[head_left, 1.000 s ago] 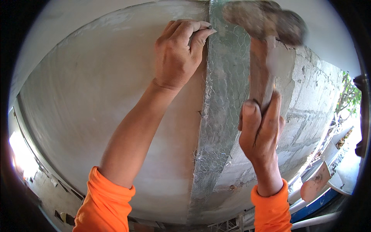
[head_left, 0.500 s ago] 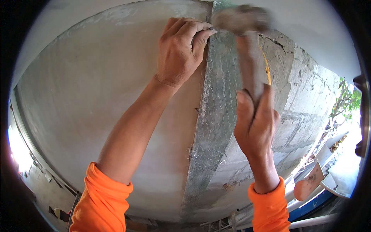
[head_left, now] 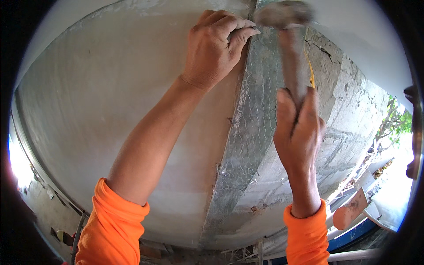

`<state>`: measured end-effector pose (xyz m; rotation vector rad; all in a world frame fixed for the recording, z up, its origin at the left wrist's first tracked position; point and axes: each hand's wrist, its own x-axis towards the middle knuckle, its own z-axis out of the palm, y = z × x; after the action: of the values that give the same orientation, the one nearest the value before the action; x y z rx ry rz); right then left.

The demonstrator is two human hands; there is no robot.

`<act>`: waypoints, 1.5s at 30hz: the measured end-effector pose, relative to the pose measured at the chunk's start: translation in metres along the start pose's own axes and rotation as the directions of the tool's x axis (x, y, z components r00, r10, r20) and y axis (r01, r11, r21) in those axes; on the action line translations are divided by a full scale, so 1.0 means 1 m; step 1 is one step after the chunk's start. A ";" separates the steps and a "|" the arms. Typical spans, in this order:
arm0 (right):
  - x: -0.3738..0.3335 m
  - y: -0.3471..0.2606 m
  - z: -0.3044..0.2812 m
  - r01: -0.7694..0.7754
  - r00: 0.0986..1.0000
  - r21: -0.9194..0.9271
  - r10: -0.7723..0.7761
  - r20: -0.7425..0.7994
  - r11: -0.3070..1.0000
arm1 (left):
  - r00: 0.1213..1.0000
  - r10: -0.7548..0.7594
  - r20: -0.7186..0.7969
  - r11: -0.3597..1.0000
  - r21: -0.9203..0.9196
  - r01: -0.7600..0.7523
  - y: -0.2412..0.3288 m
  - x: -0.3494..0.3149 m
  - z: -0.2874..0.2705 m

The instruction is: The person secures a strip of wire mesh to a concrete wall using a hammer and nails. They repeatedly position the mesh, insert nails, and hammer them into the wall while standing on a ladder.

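Observation:
My left hand is raised high against the smooth grey wall panel, thumb and forefinger pinched around a small nail. Only the nail's dark head shows; the rest is hidden by the fingertips. This pinch sits at the panel's edge, beside a strip of wire mesh running down the wall. My right hand is wrapped around the wooden handle of a hammer. The hammer's head, smeared by motion, is just right of the nail, in front of the mesh's upper end.
Right of the mesh is rough, cracked concrete wall, with a yellow cord hanging near the hammer. A pale ceiling surface slopes overhead. At lower right stands an orange-pink paddle-shaped piece near white pipes; leaves show beyond.
The whole view has shifted a little, so the mesh's upper part and both hands appear farther right and higher. The left hand still pinches the nail; the hammer head stays close beside it.

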<state>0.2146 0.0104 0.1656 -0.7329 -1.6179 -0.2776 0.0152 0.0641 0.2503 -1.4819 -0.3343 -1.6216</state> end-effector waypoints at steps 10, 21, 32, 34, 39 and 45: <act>-0.006 0.000 -0.016 -0.009 1.000 0.096 0.008 0.010 0.995 | 0.999 0.005 -0.052 1.000 -0.010 -0.005 -0.003 -0.004 0.005; -0.018 0.024 -0.012 0.045 0.997 0.016 -0.046 0.064 0.999 | 0.996 0.040 0.076 0.996 0.073 -0.046 -0.001 -0.003 -0.005; -0.012 0.024 -0.005 0.075 0.994 0.012 -0.074 -0.079 0.997 | 0.997 0.053 -0.049 0.992 0.121 -0.047 -0.007 -0.007 0.006; -0.010 0.024 -0.001 0.213 0.957 0.081 -0.191 -0.217 0.974 | 0.998 0.048 -0.037 0.994 0.097 -0.044 -0.008 -0.008 0.006; -0.005 0.024 0.000 0.079 0.996 -0.040 -0.080 -0.027 0.996 | 0.999 0.029 -0.032 0.994 0.107 -0.025 -0.010 -0.009 0.007; -0.004 0.027 0.000 0.138 0.990 -0.112 -0.134 0.035 0.984 | 0.999 0.032 0.007 0.997 0.072 -0.032 -0.007 -0.006 0.004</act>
<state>0.2310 0.0303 0.1553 -0.7164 -1.6915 -0.4641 0.0120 0.0735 0.2482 -1.4312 -0.3665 -1.5644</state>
